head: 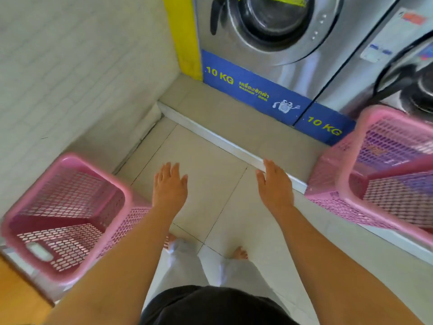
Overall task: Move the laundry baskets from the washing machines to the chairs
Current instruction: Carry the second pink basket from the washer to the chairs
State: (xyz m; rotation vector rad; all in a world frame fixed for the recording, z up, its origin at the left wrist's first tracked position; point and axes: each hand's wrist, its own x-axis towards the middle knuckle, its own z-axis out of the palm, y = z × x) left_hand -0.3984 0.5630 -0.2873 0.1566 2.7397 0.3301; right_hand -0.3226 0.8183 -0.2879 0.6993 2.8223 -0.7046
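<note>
Two empty pink mesh laundry baskets are in the head view. One pink basket [68,214] stands at the lower left beside the tiled wall. The other pink basket [384,174] is at the right, on the raised step in front of a washing machine [410,73]. My left hand [169,186] and my right hand [276,184] hover palm down over the floor between the baskets, fingers apart, holding nothing and touching neither basket. A second silver washing machine [269,36] stands straight ahead.
A raised concrete step with a white edge [225,141] runs below the machines. A white tiled wall [70,78] closes the left side. A wooden surface [16,299] shows at the bottom left corner. My bare feet stand on the beige floor tiles [206,184].
</note>
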